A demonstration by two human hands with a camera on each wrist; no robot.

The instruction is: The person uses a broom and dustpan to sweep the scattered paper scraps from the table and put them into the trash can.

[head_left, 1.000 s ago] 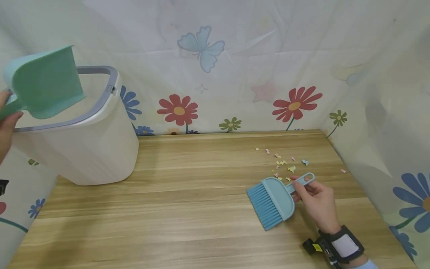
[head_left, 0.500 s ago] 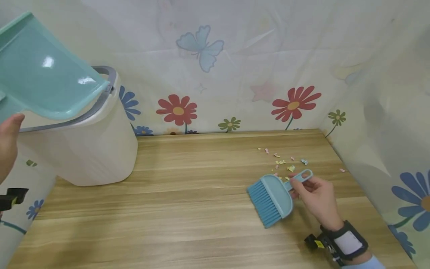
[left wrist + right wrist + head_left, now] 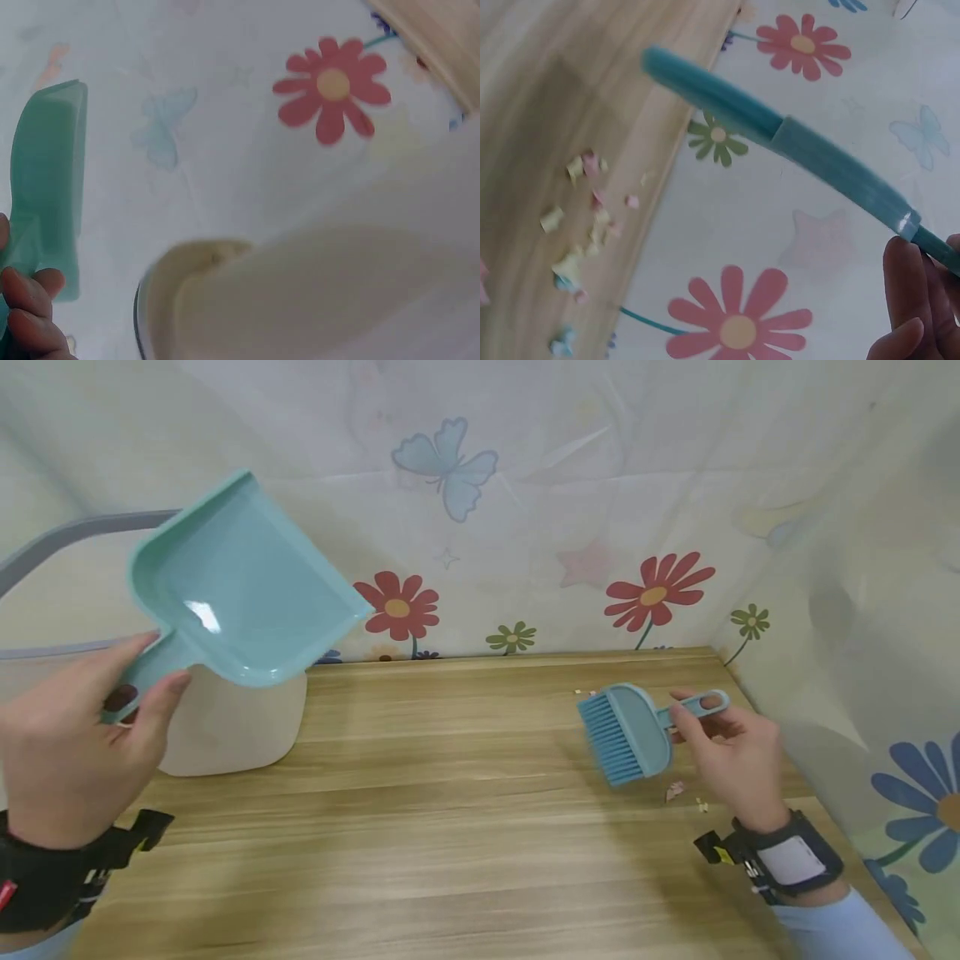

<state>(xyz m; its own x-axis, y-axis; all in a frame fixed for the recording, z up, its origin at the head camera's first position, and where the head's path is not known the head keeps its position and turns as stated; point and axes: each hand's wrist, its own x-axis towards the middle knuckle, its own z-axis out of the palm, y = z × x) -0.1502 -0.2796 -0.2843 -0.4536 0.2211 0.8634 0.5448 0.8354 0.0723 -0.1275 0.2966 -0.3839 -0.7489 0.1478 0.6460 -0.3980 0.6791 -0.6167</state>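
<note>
Dustpan [image 3: 247, 585] farther right, nearer the brush [image 3: 637, 731]

Bare hands are shown, each with a device strapped at the wrist. By the left edge of the desk [image 3: 450, 827], the left hand [image 3: 82, 743] is fitted with a wide black band [image 3: 45, 881], marked by a small red tag [image 3: 6, 893]. A boxy black camera [image 3: 153, 828] is mounted on its inner side. Near the desk's right edge, the right hand [image 3: 738, 764] is fitted with a black strap [image 3: 823, 852] framing a whitish rectangular panel [image 3: 792, 862]; a small black camera block [image 3: 707, 847] with a yellow label [image 3: 724, 855] is attached. Light blue sleeves [image 3: 843, 927] are worn on both arms.
</note>
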